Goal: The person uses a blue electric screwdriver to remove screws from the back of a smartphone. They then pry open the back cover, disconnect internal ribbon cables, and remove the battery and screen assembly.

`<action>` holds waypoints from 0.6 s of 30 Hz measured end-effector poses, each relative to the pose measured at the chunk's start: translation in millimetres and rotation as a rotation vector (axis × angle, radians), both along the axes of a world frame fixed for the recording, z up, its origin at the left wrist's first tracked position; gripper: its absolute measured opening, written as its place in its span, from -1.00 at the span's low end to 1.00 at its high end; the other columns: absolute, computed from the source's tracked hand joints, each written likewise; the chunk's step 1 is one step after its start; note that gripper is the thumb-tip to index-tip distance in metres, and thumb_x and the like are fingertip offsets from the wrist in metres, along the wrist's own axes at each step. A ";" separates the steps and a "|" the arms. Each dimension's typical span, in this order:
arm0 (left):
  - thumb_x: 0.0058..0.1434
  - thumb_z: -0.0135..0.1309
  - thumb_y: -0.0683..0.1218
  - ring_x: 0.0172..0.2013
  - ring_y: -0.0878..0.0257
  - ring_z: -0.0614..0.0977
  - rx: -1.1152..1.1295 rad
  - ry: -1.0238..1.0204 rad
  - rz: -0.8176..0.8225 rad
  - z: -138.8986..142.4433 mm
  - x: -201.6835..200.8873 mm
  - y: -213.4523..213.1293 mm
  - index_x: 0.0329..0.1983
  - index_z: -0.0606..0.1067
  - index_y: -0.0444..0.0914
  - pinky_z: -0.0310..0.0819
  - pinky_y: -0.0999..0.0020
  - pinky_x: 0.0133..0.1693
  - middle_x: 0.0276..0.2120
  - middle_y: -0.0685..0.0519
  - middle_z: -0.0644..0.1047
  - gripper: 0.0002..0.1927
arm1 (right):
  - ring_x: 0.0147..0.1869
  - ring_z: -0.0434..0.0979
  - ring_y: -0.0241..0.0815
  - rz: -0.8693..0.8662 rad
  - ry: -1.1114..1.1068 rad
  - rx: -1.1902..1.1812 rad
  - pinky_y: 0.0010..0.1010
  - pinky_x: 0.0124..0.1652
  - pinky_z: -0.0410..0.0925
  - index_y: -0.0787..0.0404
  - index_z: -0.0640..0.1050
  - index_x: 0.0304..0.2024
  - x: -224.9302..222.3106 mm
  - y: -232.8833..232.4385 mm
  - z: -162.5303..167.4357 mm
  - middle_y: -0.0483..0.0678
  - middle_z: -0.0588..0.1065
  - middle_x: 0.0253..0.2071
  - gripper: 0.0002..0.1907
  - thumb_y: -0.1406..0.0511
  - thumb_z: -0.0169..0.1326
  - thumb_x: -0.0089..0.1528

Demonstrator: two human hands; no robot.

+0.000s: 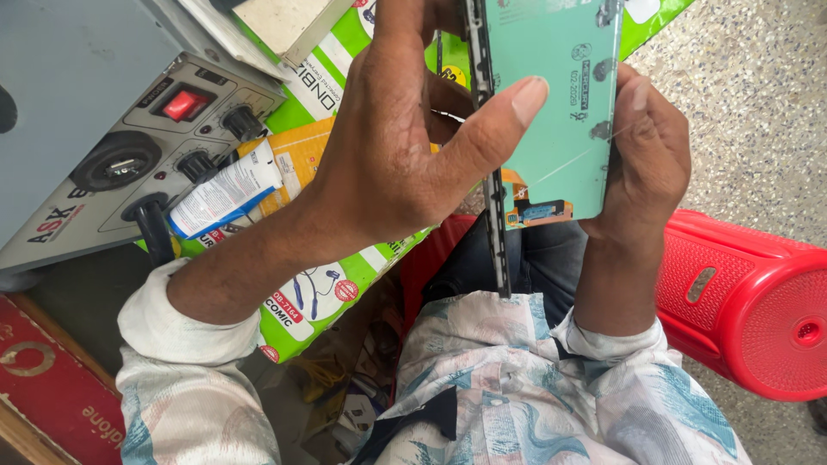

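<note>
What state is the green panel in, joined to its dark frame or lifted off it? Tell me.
Partly lifted. The green panel stands apart from the dark frame along its left edge, with the left hand thumb pressed on it and the right hand gripping the other edge.

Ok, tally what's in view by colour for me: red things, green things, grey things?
Red: 2, plastic stool and box
Green: 2, phone display panel and cardboard package
Grey: 1, power supply unit
Total: 5

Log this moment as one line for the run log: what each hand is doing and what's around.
left hand: grips phone frame | right hand: holds green screen panel edge | nearby: glue tube, grey power unit, red stool
</note>
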State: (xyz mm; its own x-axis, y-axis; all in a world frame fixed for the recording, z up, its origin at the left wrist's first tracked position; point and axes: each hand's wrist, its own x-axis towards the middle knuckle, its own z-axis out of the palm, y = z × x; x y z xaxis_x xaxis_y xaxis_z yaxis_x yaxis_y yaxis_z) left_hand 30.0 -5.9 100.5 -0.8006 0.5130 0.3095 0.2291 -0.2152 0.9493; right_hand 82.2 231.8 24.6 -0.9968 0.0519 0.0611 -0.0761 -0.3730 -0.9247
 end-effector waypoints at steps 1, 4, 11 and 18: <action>0.61 0.04 -0.17 -0.01 0.20 0.72 0.004 -0.004 0.000 -0.4 -0.7 0.3 0.37 0.07 -0.34 0.75 0.39 0.00 0.15 -0.12 0.50 -0.53 | -0.14 0.52 -0.32 0.002 -0.008 -0.008 -0.61 -0.12 0.35 0.59 0.44 0.29 -1.3 -0.4 0.4 0.08 0.55 -0.08 -0.43 0.10 -0.13 0.65; 0.61 0.05 -0.16 -0.01 0.19 0.74 0.007 -0.018 -0.003 -0.9 -2.8 0.9 0.36 0.07 -0.34 0.75 0.39 -0.03 0.16 -0.13 0.50 -0.53 | -0.15 0.53 -0.31 -0.016 -0.066 -0.025 -0.60 -0.13 0.36 0.59 0.43 0.29 -3.3 -1.9 2.7 0.08 0.56 -0.10 -0.42 0.11 -0.14 0.59; 0.60 0.08 -0.13 0.00 0.17 0.76 -0.007 0.010 0.001 -1.1 -2.6 0.1 0.35 0.08 -0.33 0.75 0.40 -0.05 0.14 -0.13 0.48 -0.51 | -0.15 0.51 -0.32 -0.034 -0.039 0.021 -0.59 -0.12 0.36 0.58 0.44 0.26 -2.3 -1.7 1.9 0.06 0.55 -0.11 -0.42 0.10 -0.13 0.59; 0.52 0.10 -0.11 0.01 0.20 0.78 -0.077 0.101 -0.002 0.8 -4.7 -1.7 0.34 0.05 -0.32 0.74 0.45 -0.04 0.16 -0.11 0.49 -0.45 | -0.14 0.51 -0.34 -0.044 0.071 0.078 -0.60 -0.11 0.35 0.55 0.47 0.25 1.0 1.7 -5.8 0.03 0.55 -0.10 -0.47 0.11 -0.12 0.64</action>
State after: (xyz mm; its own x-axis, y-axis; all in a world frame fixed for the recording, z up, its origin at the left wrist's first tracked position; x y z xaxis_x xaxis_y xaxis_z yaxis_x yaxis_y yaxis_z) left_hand 25.2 -7.7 101.3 -0.7662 0.5401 0.3481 0.3239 -0.1432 0.9352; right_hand 83.3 233.5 18.8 -0.9866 0.0883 0.1371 -0.1574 -0.2954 -0.9423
